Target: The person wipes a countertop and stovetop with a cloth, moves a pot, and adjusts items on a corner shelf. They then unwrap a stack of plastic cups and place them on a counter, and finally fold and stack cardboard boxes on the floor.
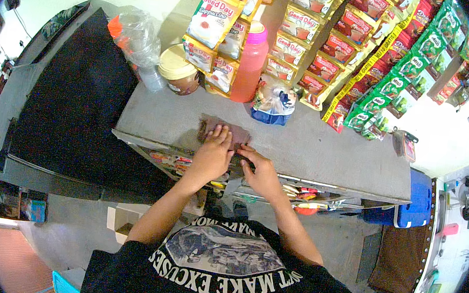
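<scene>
A flat, dark brown piece [239, 135], possibly folded cloth or a wallet, lies near the front edge of the grey counter top [325, 152]. My left hand [212, 155] rests palm down, its fingertips pressing on the brown piece and covering part of it. At the piece's near right corner is my right hand [262, 173], with the index fingertip at the corner and the thumb held apart below. The right hand's other fingers are partly hidden. Behind the hands stand a blue and white plastic pack [275, 103] and a pink bottle [250, 66].
Strips of drink sachets [304, 28] hang over the counter's back. A lidded tub [180, 71] and a stack of clear plastic cups [137, 44] stand at back left. To the left is a large black surface [78, 107]. A small clear container [404, 145] sits far right. Packets [307, 194] fill the shelf below.
</scene>
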The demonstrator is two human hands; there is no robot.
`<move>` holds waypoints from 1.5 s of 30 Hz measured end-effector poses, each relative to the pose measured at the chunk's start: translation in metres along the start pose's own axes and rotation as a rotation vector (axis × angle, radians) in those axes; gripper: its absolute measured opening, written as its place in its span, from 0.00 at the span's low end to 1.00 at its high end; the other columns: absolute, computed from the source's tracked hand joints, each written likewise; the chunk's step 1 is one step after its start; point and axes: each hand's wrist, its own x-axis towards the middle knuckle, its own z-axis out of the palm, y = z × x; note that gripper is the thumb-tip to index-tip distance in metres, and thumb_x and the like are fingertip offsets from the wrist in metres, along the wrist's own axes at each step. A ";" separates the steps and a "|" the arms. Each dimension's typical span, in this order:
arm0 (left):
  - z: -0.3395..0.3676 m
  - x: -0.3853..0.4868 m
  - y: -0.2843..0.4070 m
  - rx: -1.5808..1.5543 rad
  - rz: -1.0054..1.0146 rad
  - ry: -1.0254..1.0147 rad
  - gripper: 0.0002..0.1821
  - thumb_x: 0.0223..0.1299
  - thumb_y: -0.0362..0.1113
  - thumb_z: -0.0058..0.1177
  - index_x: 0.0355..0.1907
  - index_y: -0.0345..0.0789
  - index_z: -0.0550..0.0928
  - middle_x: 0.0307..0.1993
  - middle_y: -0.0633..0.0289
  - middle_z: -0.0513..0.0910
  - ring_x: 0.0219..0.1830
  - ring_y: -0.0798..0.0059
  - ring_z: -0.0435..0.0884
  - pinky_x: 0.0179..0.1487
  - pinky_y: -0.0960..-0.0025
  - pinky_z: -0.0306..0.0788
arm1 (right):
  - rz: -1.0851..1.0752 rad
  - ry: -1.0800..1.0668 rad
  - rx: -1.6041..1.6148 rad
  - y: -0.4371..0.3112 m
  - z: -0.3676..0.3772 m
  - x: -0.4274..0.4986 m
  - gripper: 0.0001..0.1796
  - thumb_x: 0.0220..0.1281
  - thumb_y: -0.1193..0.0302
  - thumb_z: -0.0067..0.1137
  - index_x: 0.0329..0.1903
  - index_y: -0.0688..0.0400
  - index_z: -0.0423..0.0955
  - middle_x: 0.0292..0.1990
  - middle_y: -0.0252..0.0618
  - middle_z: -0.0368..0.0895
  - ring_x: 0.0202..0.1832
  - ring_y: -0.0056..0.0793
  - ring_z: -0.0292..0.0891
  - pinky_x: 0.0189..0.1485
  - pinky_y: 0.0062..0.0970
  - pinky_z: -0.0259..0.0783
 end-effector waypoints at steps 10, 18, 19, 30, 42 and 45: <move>-0.123 0.105 -0.066 -0.297 -0.272 0.645 0.29 0.57 0.40 0.67 0.59 0.30 0.76 0.48 0.45 0.84 0.52 0.52 0.82 0.57 0.56 0.75 | 0.047 0.044 0.165 0.014 -0.015 0.000 0.15 0.67 0.73 0.56 0.55 0.59 0.79 0.54 0.52 0.83 0.58 0.50 0.78 0.64 0.39 0.71; -0.167 0.153 -0.107 -0.609 -0.196 0.280 0.35 0.54 0.46 0.73 0.58 0.28 0.74 0.49 0.50 0.83 0.51 0.64 0.81 0.58 0.63 0.73 | 0.067 0.023 0.111 0.018 -0.013 -0.002 0.15 0.70 0.71 0.56 0.56 0.61 0.79 0.55 0.48 0.83 0.58 0.43 0.79 0.64 0.36 0.70; -0.166 0.150 -0.104 -0.574 -0.190 0.286 0.34 0.55 0.45 0.72 0.57 0.28 0.74 0.49 0.50 0.83 0.50 0.65 0.81 0.57 0.63 0.74 | 0.090 0.019 0.097 0.018 -0.013 -0.003 0.15 0.71 0.72 0.55 0.56 0.62 0.78 0.56 0.47 0.82 0.59 0.40 0.79 0.65 0.34 0.69; -0.105 0.121 -0.054 -1.043 -0.135 0.612 0.21 0.62 0.31 0.65 0.54 0.29 0.72 0.42 0.61 0.82 0.39 0.77 0.81 0.41 0.72 0.82 | 0.163 0.017 0.200 0.010 -0.015 -0.001 0.14 0.70 0.71 0.56 0.56 0.58 0.79 0.52 0.50 0.83 0.57 0.43 0.78 0.64 0.36 0.70; -0.104 0.098 -0.032 -1.405 -0.204 0.220 0.17 0.71 0.34 0.56 0.59 0.30 0.77 0.47 0.65 0.84 0.45 0.83 0.80 0.50 0.74 0.76 | -0.057 0.401 0.391 -0.022 -0.063 0.089 0.29 0.75 0.65 0.55 0.71 0.63 0.62 0.62 0.44 0.74 0.66 0.30 0.68 0.69 0.32 0.63; -0.108 0.095 -0.014 -1.361 -0.103 0.205 0.22 0.71 0.34 0.55 0.64 0.31 0.72 0.54 0.63 0.82 0.52 0.78 0.79 0.57 0.70 0.75 | -0.062 0.228 0.543 -0.041 -0.084 0.114 0.33 0.74 0.66 0.57 0.74 0.62 0.56 0.67 0.45 0.69 0.70 0.33 0.63 0.72 0.33 0.60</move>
